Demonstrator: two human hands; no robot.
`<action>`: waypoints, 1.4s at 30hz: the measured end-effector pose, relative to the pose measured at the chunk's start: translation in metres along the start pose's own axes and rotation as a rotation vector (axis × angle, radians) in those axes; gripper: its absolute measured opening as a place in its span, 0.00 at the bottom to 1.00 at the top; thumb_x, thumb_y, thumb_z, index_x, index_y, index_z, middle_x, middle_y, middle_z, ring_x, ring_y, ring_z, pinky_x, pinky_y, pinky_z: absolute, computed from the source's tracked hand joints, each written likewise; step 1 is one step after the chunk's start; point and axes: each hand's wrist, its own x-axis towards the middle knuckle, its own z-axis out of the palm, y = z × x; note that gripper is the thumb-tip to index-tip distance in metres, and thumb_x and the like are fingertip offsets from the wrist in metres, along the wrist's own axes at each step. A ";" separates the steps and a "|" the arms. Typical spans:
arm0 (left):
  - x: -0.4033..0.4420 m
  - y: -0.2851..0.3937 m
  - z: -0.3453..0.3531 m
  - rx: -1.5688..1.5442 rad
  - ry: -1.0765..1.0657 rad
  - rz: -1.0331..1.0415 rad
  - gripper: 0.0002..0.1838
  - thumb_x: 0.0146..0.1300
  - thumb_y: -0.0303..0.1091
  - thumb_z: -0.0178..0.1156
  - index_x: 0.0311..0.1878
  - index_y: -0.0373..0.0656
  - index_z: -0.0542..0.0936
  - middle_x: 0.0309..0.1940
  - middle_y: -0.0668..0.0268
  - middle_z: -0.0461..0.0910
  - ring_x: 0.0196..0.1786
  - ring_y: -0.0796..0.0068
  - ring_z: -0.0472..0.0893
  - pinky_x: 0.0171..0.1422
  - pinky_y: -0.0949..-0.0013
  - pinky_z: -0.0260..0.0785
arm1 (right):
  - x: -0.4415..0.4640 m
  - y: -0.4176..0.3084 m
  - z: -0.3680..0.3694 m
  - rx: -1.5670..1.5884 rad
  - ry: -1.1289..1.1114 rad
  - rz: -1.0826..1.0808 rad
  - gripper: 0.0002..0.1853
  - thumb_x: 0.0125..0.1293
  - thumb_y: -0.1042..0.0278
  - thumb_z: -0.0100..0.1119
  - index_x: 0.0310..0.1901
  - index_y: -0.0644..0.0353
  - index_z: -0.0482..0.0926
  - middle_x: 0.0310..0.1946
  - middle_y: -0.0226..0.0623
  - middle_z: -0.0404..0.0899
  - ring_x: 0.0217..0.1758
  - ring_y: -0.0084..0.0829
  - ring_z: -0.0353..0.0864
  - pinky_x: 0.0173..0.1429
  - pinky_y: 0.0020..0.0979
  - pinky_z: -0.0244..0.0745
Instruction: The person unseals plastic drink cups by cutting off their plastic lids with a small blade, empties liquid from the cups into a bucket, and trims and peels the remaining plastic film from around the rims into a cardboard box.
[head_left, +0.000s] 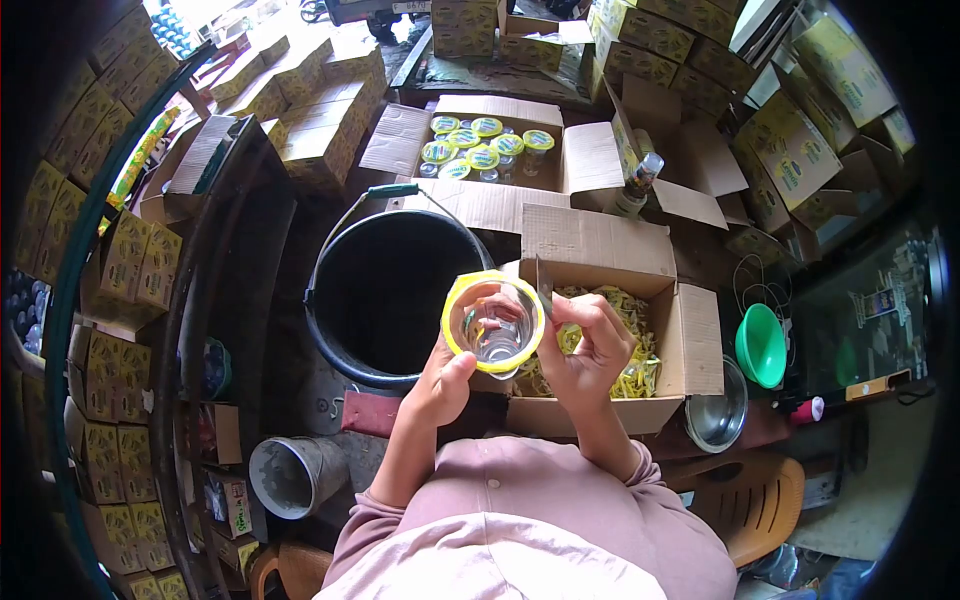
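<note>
A clear plastic cup [497, 340] with a yellow rim is held up in front of my chest, its round face toward me. My left hand [440, 385] is wrapped round its lower left side, thumb near the rim. On the cup's right, my right hand [590, 350] pinches a thin, dark flat blade [544, 290] that stands upright beside the rim. Behind my right hand, an open cardboard box [697, 330] holds yellow strips. A large black bucket [390, 290] stands to the left behind the cup.
An open carton [500, 107] of yellow-lidded cups lies ahead. A glass jar [632, 195] stands to its right. At the right are a green bowl [762, 345] and a metal bowl [718, 405]. A grey pail [290, 478] sits lower left. Stacked cartons [335, 110] line the sides.
</note>
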 end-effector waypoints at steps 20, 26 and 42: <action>0.007 -0.011 0.001 0.069 0.000 0.118 0.37 0.50 0.23 0.64 0.58 0.42 0.52 0.49 0.58 0.63 0.51 0.71 0.71 0.52 0.70 0.66 | -0.003 -0.004 -0.002 -0.071 -0.029 0.057 0.10 0.46 0.84 0.63 0.32 0.64 0.78 0.22 0.35 0.76 0.23 0.22 0.77 0.27 0.21 0.72; 0.007 -0.010 0.000 0.112 -0.004 0.148 0.36 0.50 0.23 0.63 0.57 0.41 0.52 0.49 0.57 0.63 0.51 0.70 0.72 0.52 0.69 0.66 | -0.005 -0.003 -0.004 -0.085 -0.021 0.033 0.09 0.46 0.84 0.63 0.31 0.63 0.78 0.22 0.35 0.76 0.22 0.23 0.77 0.26 0.21 0.71; 0.006 -0.014 -0.009 0.353 -0.139 0.177 0.37 0.47 0.24 0.65 0.59 0.38 0.55 0.50 0.60 0.59 0.50 0.72 0.71 0.53 0.70 0.66 | -0.002 0.006 -0.009 0.032 -0.039 0.090 0.10 0.45 0.84 0.62 0.32 0.64 0.78 0.22 0.34 0.75 0.23 0.22 0.76 0.26 0.21 0.71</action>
